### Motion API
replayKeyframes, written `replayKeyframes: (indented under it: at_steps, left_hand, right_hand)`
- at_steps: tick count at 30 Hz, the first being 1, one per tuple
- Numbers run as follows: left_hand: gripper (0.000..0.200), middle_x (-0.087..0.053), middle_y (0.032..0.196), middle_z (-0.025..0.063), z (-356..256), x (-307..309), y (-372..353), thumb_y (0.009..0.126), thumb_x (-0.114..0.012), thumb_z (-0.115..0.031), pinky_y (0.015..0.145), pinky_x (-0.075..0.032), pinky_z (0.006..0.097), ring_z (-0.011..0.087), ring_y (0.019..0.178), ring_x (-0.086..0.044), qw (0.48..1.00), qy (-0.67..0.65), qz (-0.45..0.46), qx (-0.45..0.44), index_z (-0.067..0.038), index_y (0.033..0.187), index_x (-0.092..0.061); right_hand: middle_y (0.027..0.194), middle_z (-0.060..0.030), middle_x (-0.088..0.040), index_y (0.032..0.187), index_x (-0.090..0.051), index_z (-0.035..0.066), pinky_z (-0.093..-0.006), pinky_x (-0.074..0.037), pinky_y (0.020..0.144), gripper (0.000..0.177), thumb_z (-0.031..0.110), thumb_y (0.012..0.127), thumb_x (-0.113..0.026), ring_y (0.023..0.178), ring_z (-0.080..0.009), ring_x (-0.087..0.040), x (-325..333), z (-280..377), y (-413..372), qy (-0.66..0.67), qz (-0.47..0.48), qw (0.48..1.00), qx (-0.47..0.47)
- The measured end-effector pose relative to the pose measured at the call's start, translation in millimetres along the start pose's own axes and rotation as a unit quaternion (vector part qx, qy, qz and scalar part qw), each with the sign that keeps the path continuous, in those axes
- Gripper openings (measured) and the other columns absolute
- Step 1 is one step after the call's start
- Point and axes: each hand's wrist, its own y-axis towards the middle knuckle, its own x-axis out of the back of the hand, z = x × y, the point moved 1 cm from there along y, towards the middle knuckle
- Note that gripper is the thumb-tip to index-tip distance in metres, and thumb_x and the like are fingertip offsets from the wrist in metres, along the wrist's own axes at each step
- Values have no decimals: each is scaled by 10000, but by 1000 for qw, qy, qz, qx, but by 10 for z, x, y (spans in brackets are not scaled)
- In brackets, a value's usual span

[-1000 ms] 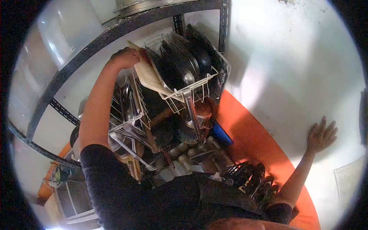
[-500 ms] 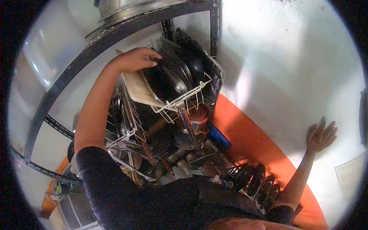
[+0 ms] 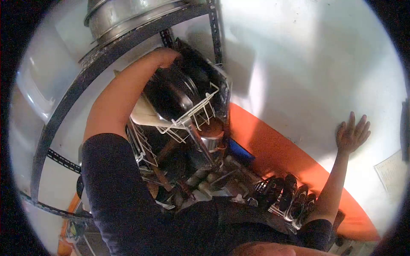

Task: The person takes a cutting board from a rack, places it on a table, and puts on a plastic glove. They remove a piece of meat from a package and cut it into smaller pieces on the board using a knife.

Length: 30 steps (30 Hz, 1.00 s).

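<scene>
Under the shelf bar [image 3: 124, 45], left hand [image 3: 165, 56] curls over pans [image 3: 171, 91] in the rack [image 3: 204, 102], grip unclear; right hand [image 3: 351, 135] rests spread-open on the wall [image 3: 299, 64].

You've got a steel pot [image 3: 124, 15] just above your left-hand grip [image 3: 165, 57]; metal cup [image 3: 212, 138] & blue box [image 3: 237, 150] well below, to the rt.

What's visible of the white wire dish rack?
The white wire dish rack is a coated-wire grid basket, tilted in this view, below the dark metal shelf beam. It holds dark round pans standing on edge, and a cream flat board leans beside them. The left hand reaches in at its top, among the pans.
</scene>
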Motion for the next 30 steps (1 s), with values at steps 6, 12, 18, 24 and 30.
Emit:
replayKeyframes:
  at_steps: [6, 12, 18, 24, 30]
  left_hand:
    - [447, -688, 1159, 171, 9, -9, 53, 780, -644, -17, 913, -533, 494, 396, 1093, -657, 997, 67, -27, -18, -140, 1209, -668]
    - [266, -708, 1085, 190, -178, 143, 90, 875, -591, -228, 879, -540, 505, 395, 1034, -674, 992, 125, 28, -17, -92, 1057, -728]
    - [301, -702, 1093, 209, -291, 303, -45, 889, -547, -267, 889, -529, 507, 389, 1016, -679, 994, 105, 28, 20, -73, 1019, -737]
    - [266, -700, 1031, 201, -579, 564, -409, 904, -523, -234, 883, -523, 499, 389, 993, -678, 993, 90, -76, 17, -64, 977, -714]
    - [248, -671, 1108, 187, -671, 916, -801, 929, -494, -153, 909, -517, 464, 381, 1034, -659, 989, 89, -119, -10, -64, 1098, -652]
  right_hand:
    - [1550, -123, -418, 1416, -558, 303, -548, -241, 1164, 438, 425, 1001, -487, 1426, -358, -382, 10, 9, -10, 10, 6, 1000, -12]
    - [1558, -141, -403, 1366, -599, 307, -611, -263, 1145, 452, 394, 922, -582, 1426, -404, -373, -13, -22, -65, 23, 21, 999, -31]
    - [1570, -129, -385, 1368, -595, 314, -583, -223, 1167, 460, 430, 924, -566, 1445, -370, -351, -59, -34, -48, 30, -8, 999, -25]
    - [1567, -109, -393, 1377, -590, 311, -564, -227, 1166, 449, 420, 944, -538, 1444, -357, -349, -21, -25, -19, 41, 4, 999, -29]
    - [1563, -108, -400, 1384, -582, 322, -585, -256, 1143, 447, 414, 948, -543, 1434, -364, -357, -30, -21, -20, 46, -12, 999, -25]
